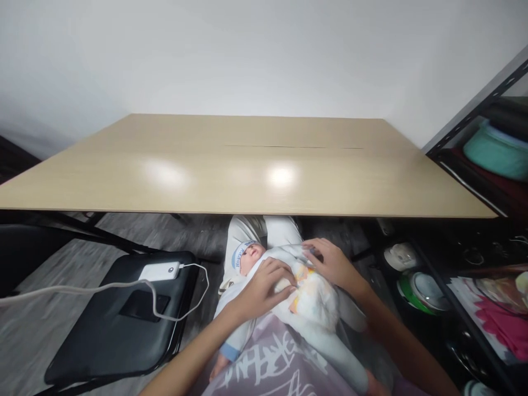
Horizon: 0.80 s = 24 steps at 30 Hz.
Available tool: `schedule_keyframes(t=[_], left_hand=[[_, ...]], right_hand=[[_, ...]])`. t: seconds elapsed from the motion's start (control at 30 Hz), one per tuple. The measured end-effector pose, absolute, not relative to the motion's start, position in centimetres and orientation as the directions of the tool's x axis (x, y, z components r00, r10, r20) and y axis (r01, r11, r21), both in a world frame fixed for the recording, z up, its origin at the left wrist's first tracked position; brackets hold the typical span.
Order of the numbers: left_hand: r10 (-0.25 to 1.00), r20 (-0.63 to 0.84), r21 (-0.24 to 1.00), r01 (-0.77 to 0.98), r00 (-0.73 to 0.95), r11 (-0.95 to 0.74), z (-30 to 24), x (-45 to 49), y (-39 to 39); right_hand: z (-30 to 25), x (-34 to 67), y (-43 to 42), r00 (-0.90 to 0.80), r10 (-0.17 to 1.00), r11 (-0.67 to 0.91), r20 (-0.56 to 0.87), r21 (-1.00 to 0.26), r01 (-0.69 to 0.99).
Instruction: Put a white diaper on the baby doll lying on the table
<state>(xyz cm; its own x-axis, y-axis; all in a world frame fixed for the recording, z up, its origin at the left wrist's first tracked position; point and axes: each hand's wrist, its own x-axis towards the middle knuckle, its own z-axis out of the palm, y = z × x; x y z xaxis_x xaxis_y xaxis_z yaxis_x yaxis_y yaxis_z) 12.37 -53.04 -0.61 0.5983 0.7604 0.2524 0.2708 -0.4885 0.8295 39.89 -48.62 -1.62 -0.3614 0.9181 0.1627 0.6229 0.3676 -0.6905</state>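
Note:
A baby doll [251,257] in a white suit and a white cap with a blue band lies across my lap, head toward the table. It wears a diaper [311,294] with a coloured print. My left hand [264,286] rests on the doll's chest with fingers curled on the cloth. My right hand [330,261] lies on the doll's upper side, fingers pressed on the white fabric near its shoulder. Neither hand lifts the doll.
A bare wooden table [247,165] stretches ahead, its edge above my knees. At the left, a black chair [115,319] carries a white power bank [160,271] with a cable. A metal shelf [474,126] at the right holds bowls and packets.

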Motion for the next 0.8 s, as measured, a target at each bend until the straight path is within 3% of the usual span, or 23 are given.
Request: schedule_keyframes(t=[0.13,0.27,0.37,0.47,0.53,0.6,0.67,0.73,0.8], left_hand=[[0.762,0.328,0.83,0.215,0.559,-0.515,-1.4,11.8,-53.5],[0.731,0.382,0.847,0.102,0.566,-0.522,-2.6,9.6,-55.2],[0.7,0.43,0.832,0.052,0.57,-0.552,-3.0,7.9,-56.6],[0.638,0.469,0.791,0.031,0.61,-0.611,-2.4,7.9,-56.0],[0.614,0.461,0.756,0.078,0.641,-0.649,-1.5,9.8,-54.1],[0.591,0.382,0.718,0.175,0.71,-0.674,-0.5,13.3,-51.3],[0.458,0.245,0.614,0.229,0.855,-0.756,0.2,18.1,-48.4],[0.265,-0.036,0.489,0.248,0.964,-0.837,0.2,23.1,-46.2],[0.115,-0.264,0.466,0.231,0.958,-0.854,-0.4,27.0,-45.0]], right_hand=[[0.7,37.4,-49.7,-0.654,0.749,0.496,0.102,-0.741,0.453],[2.1,37.4,-50.6,-0.698,0.71,0.535,0.089,-0.714,0.452],[3.5,40.2,-51.9,-0.726,0.688,0.458,-0.024,-0.762,0.459],[4.9,43.6,-53.8,-0.726,0.644,0.295,-0.244,-0.796,0.529],[5.2,44.9,-55.1,-0.664,0.634,0.189,-0.397,-0.753,0.63],[4.7,45.2,-56.3,-0.563,0.658,0.108,-0.5,-0.678,0.727],[3.6,44.7,-57.2,-0.482,0.715,0.077,-0.506,-0.629,0.774],[2.2,44.1,-58.1,-0.46,0.744,0.085,-0.483,-0.615,0.784],[0.7,43.8,-59.1,-0.456,0.737,0.068,-0.499,-0.616,0.785]])
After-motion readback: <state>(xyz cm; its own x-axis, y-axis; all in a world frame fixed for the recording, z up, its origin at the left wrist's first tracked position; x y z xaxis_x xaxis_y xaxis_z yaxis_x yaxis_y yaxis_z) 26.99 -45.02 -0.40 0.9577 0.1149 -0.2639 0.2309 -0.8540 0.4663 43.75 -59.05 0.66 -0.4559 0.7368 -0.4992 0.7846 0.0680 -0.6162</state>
